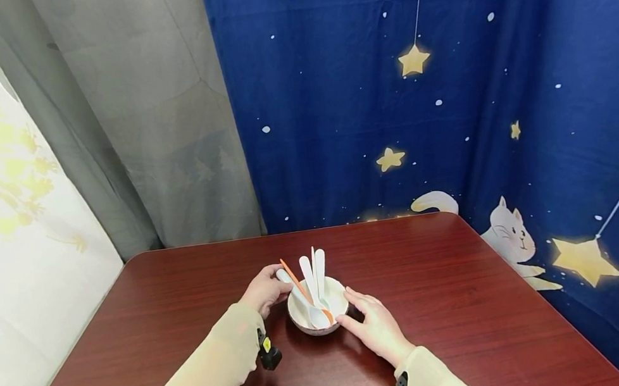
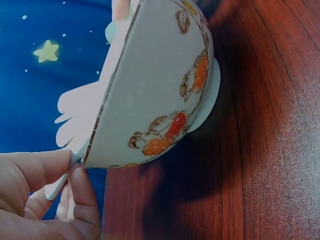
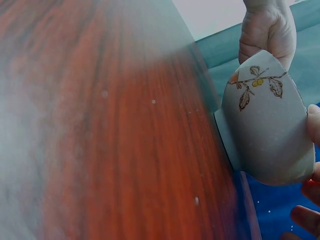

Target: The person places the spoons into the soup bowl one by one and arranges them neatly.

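Note:
A white bowl (image 1: 333, 287) with painted fruit and leaves stands on the table. Several utensils lean inside it: an orange one (image 1: 291, 276), white handles (image 1: 320, 265) at the back, and a white spoon (image 1: 316, 317) slanting to the left rim. My left hand (image 1: 267, 291) pinches that spoon's handle (image 2: 56, 188) between thumb and fingers, right at the rim. At the bowl's right side, my right hand (image 1: 379, 328) touches the rim with thumb and fingers spread and fairly straight. In the right wrist view only its fingertips (image 3: 314, 125) show, beside the bowl wall (image 3: 270, 135).
The bowl stands near the middle of a dark red wooden table (image 1: 195, 295). Behind the far edge hang a blue curtain (image 1: 335, 120) with stars and a grey one (image 1: 177, 138). A pale patterned curtain (image 1: 18, 251) hangs along the left side.

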`<state>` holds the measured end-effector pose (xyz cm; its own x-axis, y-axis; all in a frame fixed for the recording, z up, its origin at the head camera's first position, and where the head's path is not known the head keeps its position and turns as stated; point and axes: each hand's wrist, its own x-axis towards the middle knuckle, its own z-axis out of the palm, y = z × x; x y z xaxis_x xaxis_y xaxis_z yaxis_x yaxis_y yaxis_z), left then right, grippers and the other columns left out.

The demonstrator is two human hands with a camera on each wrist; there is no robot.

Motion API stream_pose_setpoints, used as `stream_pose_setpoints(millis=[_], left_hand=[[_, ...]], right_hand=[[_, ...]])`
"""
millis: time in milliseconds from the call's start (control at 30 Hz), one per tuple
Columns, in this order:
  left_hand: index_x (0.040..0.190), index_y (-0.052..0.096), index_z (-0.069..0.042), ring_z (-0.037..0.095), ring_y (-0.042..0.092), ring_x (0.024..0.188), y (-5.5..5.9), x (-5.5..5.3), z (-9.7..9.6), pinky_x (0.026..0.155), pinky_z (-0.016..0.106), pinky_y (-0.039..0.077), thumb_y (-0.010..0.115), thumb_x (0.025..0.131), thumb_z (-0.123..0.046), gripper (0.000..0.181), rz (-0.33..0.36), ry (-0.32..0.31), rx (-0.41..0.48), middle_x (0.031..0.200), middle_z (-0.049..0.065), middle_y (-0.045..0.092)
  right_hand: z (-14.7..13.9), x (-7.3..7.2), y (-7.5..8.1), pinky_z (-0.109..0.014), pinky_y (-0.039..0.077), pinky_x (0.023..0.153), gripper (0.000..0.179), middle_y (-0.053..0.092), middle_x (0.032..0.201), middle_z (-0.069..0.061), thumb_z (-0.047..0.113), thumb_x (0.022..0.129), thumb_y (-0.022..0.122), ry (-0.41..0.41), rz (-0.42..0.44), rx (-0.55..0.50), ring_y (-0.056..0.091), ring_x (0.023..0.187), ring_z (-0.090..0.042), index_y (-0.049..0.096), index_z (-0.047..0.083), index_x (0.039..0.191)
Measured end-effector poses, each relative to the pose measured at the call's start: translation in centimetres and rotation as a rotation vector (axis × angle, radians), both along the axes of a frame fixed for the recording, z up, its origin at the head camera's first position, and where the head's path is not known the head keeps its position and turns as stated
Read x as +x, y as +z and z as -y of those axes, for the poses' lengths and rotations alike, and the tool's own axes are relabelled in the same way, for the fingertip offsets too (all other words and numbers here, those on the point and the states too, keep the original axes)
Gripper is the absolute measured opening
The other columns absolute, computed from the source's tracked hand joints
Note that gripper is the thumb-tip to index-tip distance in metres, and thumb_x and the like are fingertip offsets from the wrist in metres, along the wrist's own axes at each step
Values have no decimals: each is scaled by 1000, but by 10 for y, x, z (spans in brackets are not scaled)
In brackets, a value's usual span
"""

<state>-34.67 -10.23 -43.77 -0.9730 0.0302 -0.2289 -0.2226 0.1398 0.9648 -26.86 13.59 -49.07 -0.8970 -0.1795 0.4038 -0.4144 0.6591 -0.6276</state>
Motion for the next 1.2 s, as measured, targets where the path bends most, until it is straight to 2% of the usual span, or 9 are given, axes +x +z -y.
stream_pose_setpoints(millis=[167, 333, 533, 700, 833, 1000, 1200], left_hand=[[143, 39, -3, 28, 54, 109, 0, -2, -3, 85, 39, 51, 62, 86, 10, 63, -6, -26, -43, 135, 24, 47], [145, 39, -3, 27, 53, 107, -1, -5, -6, 89, 42, 50, 63, 86, 9, 65, -27, -49, -50, 126, 23, 50], [144, 42, -4, 25, 51, 102, -2, -5, -7, 85, 35, 50, 65, 86, 7, 64, -61, -46, -89, 113, 16, 52], [143, 43, -6, 21, 50, 91, -3, -5, -7, 71, 25, 47, 68, 85, 4, 65, -76, -27, -108, 96, 10, 50], [144, 41, -4, 18, 47, 83, -4, -5, -5, 69, 27, 46, 70, 84, 3, 67, -74, -14, -101, 88, 7, 48], [146, 38, -5, 21, 51, 85, -6, -3, 0, 78, 37, 51, 69, 86, 0, 68, -62, -2, -89, 95, 11, 51], [148, 34, -6, 27, 55, 92, -10, 2, 6, 86, 43, 51, 67, 89, -6, 67, -61, -16, -78, 103, 15, 53]], right_hand=[[-1, 0, 1, -47, 36, 104, 62, 54, 137, -10, 44, 86, 69, 3, 6, -2, 48, 126, -35, 58, 3, 132], [0, 0, 1, -47, 37, 104, 62, 55, 137, -11, 44, 86, 69, 4, 2, 3, 48, 126, -35, 58, 3, 132], [1, -1, 0, -47, 37, 104, 64, 54, 138, -9, 45, 86, 68, 8, 2, 7, 48, 126, -34, 57, 3, 133], [1, -1, 0, -47, 37, 104, 63, 54, 138, -9, 45, 86, 68, 7, -1, 9, 49, 126, -34, 57, 3, 133], [1, -1, 1, -46, 37, 104, 63, 54, 138, -9, 45, 87, 68, 11, -1, 11, 49, 126, -34, 57, 3, 132], [2, 0, 2, -47, 37, 104, 63, 53, 138, -12, 44, 87, 68, 16, -1, 13, 49, 126, -35, 57, 2, 132], [0, 2, 4, -49, 36, 104, 61, 52, 139, -13, 43, 88, 67, 16, 19, 20, 47, 127, -36, 57, 3, 133]])
